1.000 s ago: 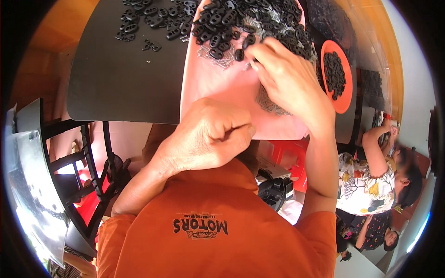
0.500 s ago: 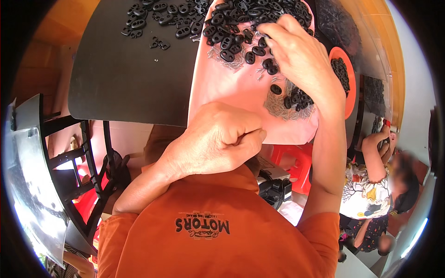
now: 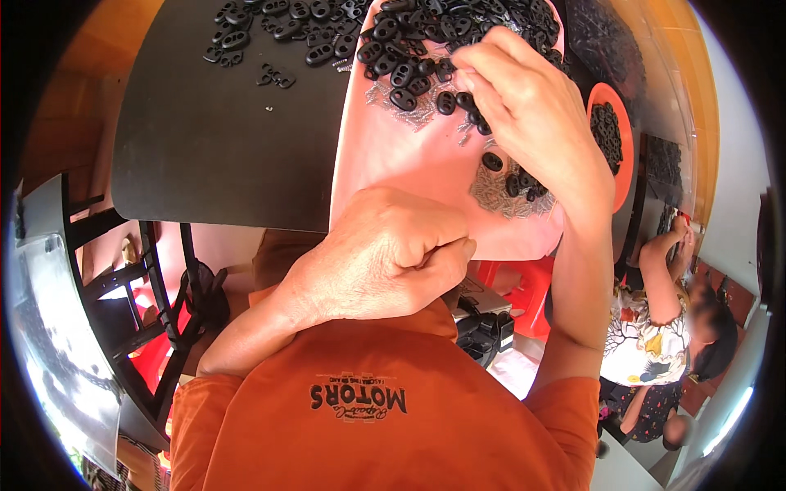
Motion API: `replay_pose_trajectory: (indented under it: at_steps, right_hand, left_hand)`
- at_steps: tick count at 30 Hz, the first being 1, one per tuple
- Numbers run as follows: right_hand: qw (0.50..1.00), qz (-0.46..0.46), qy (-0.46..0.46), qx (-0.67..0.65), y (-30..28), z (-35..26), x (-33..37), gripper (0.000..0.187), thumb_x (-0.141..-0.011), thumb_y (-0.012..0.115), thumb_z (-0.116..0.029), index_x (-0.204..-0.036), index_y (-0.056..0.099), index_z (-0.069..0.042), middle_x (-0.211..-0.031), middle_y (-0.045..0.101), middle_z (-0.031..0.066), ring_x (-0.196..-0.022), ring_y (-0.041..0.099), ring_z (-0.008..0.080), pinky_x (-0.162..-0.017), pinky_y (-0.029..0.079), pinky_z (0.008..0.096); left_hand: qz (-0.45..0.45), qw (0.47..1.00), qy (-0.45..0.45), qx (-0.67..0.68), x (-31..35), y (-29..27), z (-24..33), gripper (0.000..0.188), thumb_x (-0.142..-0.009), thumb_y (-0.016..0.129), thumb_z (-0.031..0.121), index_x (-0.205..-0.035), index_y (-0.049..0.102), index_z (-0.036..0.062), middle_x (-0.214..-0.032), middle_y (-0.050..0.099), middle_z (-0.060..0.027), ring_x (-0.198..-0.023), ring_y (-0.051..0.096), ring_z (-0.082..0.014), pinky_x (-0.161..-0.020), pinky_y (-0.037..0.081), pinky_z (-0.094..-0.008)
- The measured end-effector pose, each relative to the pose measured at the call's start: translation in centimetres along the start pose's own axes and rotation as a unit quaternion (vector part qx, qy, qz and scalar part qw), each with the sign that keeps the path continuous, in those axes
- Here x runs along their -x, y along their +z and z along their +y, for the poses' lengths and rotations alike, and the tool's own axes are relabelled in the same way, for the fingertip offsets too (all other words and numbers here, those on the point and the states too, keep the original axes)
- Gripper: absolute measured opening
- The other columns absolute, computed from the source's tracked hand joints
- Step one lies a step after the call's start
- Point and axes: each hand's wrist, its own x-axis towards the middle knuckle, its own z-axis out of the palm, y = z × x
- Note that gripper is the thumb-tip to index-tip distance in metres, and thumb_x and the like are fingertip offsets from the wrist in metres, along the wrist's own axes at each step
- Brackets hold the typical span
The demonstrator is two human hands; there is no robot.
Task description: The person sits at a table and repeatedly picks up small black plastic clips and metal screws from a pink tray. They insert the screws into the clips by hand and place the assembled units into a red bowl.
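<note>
My left hand [image 3: 393, 254] is closed in front of my chest, its thumb over the curled fingers. Anything inside it is hidden. My right hand [image 3: 532, 119] reaches over a pink tray [image 3: 393, 172], fingertips bent together beside the black oval two-holed cord locks [image 3: 401, 75] heaped at its far end. What those fingertips grip, if anything, is hidden. Small metal springs [image 3: 413, 114] lie in a patch below the heap. A second patch of springs [image 3: 495, 192] lies under my right wrist, with a few black pieces [image 3: 520, 184] on it.
More black cord locks [image 3: 286, 30] lie on the dark table [image 3: 221, 155], left of the tray. An orange bowl [image 3: 623, 139] of small black parts stands on the right. Beyond it sits another person [image 3: 655, 327]. A black chair frame [image 3: 155, 278] is at the left, a red stool [image 3: 532, 299] below the tray.
The view has shifted slightly. My right hand stays over the tray, its fingertips lower and closer to the black pieces. My left hand keeps its closed pose.
</note>
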Motion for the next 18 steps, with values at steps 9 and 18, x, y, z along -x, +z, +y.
replay_pose_trajectory:
  at_steps: [9,18]
  right_hand:
    - [0.995,-0.004,-0.047,0.088,0.8,0.1,-0.5,0.010,-0.083,0.054,-0.007,-0.083,0.059,0.002,-0.083,0.057,0.0127,-0.072,0.064,0.0327,-0.061,0.050,0.0431]
    - [0.990,0.017,-0.061,0.125,1.6,-0.4,-0.7,0.010,-0.084,0.056,-0.008,-0.088,0.061,0.000,-0.082,0.059,0.0112,-0.069,0.064,0.0313,-0.058,0.050,0.0416]
  left_hand:
    - [0.006,1.000,0.004,-0.013,0.0,0.0,0.0,0.019,-0.079,0.055,-0.003,-0.063,0.045,-0.0012,-0.056,0.038,-0.0102,-0.049,0.040,-0.0255,-0.049,0.035,-0.0356]
    - [0.011,1.000,-0.003,-0.021,-0.1,0.2,-0.2,0.023,-0.082,0.054,0.000,-0.062,0.043,-0.0008,-0.055,0.037,-0.0089,-0.049,0.038,-0.0210,-0.048,0.033,-0.0343]
